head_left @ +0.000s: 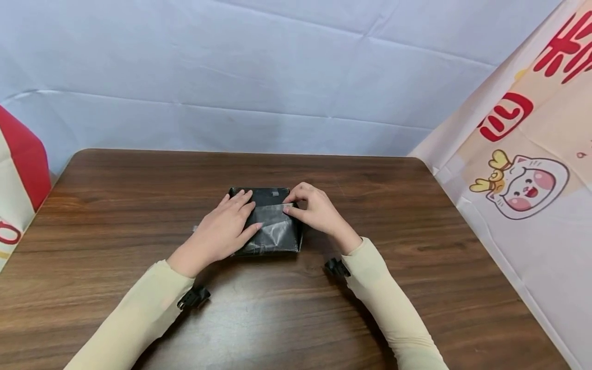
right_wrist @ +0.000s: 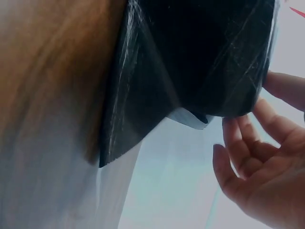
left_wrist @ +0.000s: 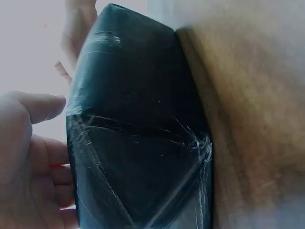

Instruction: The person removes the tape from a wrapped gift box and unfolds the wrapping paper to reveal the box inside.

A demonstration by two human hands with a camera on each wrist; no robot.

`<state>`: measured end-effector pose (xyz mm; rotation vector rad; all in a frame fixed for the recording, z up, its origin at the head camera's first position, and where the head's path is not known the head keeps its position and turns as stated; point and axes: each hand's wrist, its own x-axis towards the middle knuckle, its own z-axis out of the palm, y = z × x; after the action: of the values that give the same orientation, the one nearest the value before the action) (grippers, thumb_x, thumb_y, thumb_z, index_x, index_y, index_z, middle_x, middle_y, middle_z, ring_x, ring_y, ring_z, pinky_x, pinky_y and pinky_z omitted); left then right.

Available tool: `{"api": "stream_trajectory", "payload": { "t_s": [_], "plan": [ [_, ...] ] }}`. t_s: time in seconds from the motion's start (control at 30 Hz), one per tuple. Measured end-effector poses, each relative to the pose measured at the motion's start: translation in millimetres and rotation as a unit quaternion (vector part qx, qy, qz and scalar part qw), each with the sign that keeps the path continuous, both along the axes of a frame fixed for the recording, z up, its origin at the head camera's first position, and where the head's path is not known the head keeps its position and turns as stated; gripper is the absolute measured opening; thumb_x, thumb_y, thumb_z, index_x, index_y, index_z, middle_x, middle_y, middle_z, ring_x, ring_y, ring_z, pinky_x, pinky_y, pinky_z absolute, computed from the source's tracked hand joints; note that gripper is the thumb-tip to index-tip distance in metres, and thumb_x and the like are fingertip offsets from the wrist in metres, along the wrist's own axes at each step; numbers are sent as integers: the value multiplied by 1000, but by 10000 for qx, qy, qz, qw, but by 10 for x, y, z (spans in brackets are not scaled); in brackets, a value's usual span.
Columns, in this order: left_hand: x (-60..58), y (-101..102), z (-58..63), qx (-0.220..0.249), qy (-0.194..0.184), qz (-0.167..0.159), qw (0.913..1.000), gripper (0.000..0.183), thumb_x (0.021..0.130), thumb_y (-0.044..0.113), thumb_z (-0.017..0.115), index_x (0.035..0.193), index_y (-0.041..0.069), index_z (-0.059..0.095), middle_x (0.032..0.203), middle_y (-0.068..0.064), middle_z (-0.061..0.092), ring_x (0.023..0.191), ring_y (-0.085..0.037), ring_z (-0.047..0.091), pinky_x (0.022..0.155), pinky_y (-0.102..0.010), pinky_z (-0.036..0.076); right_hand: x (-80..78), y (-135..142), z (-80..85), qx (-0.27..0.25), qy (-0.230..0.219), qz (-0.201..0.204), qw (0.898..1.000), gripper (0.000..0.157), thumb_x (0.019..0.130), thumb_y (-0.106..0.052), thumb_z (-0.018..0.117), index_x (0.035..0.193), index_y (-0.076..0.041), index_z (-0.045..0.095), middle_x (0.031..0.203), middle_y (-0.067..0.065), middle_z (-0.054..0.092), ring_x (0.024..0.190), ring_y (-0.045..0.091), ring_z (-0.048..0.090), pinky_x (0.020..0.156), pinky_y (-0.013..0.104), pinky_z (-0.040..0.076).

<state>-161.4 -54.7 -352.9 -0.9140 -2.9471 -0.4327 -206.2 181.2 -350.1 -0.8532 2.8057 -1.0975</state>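
A package in shiny black plastic lies at the middle of the table, creased and folded at its ends. A strip of clear tape or plastic edge runs across its top. The left hand rests on its left part, fingers extended and spread. At the upper right corner, thumb and forefinger of the right hand pinch the edge of the plastic. In the left wrist view, the folded package end stands beside the left thumb. The right wrist view shows a loose flap near the right fingers.
The brown wood-grain table extends around the package. A pale cloth hangs behind it, and a printed banner is at the right. Each sleeve carries a small black wrist device, one on the left and one on the right.
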Motion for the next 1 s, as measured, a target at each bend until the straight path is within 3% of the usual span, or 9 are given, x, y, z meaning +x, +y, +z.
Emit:
{"api": "stream_trajectory", "payload": {
  "t_s": [0.27,0.5,0.7,0.77,0.83,1.0],
  "plan": [
    [236,-42,-30,-79,306,-215,9993,60,98,41,49,135,-5,48,147,-22,33,138,-34,26,111,-50,19,164,72,-60,-93,410,587,9974,11,86,-11,70,97,-10,71,98,1,60,85,16,56,74,42,48],
    [627,-86,-51,-150,946,-653,9933,59,91,38,60,130,-6,53,142,-22,41,134,-35,35,110,-51,22,461,148,-37,292,1235,1604,9789,6,85,-13,71,91,-12,69,93,-4,60,89,10,56,79,28,48],
    [971,-83,31,-204,1112,-911,9894,61,86,37,66,132,-1,53,126,-16,58,117,-28,54,102,-49,35,737,320,-56,348,1228,2156,9681,9,87,-21,69,90,-13,71,91,-8,63,88,4,56,83,27,44],
    [1072,-86,44,-277,964,-991,9900,63,85,39,66,133,0,52,120,-13,61,111,-25,58,97,-49,40,811,359,-68,494,1135,2336,9644,14,89,-25,67,93,-13,71,91,-8,64,90,3,57,84,26,44],
    [1159,-93,32,-422,583,-1098,9913,64,86,41,65,135,2,51,116,-10,63,105,-23,60,91,-48,45,880,384,-84,742,967,2538,9595,19,91,-30,65,96,-13,71,94,-9,64,93,3,57,86,25,44],
    [1255,-109,-84,-505,-1017,-1362,9842,65,89,47,59,143,13,44,117,-6,62,101,-23,60,80,-45,49,1048,408,-110,1617,362,2703,9484,37,92,-47,57,108,-16,69,103,-9,62,100,4,56,88,23,45]
  ]
}}
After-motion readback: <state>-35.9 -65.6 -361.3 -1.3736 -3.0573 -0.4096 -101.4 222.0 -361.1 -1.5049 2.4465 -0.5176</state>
